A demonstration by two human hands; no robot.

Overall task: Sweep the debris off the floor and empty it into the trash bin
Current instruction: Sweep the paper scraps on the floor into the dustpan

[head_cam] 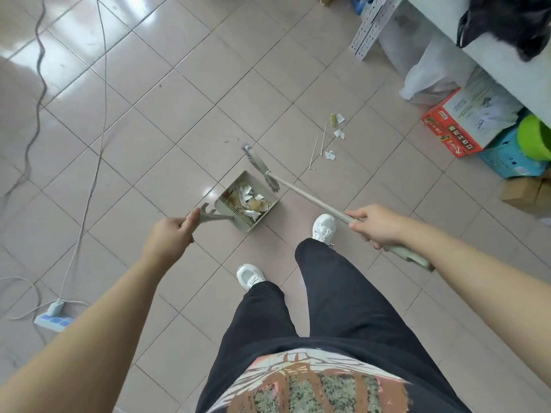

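The broom [301, 190] lies on a slanted long axis: its pole runs from the right hand [376, 226] forward and to the left, down to the brush head [261, 169] on the tiled floor [185, 93]. The brush head itself points along a line from far-left to near-right, its near end just beside the far rim of the dustpan [246, 201]. The right hand is wrapped fully around the pole, fingers closed on it, knuckles up, forearm extended from the lower right; the grip end of the pole projects behind the fingers.

The left hand [171, 236] is closed on the dustpan handle [210, 216], thumb on top, forearm reaching from the lower left. The handle extends from the fingers to the right into the pan.

The dustpan sits ahead of both hands, open side facing away, with a comb of teeth along its near edge. It holds torn paper scraps and brownish pieces.

Loose debris [332, 138] remains on the floor beyond the right-hand fingers: white paper bits, thin sticks and one small yellowish piece. Whether a trash bin is present cannot be told.
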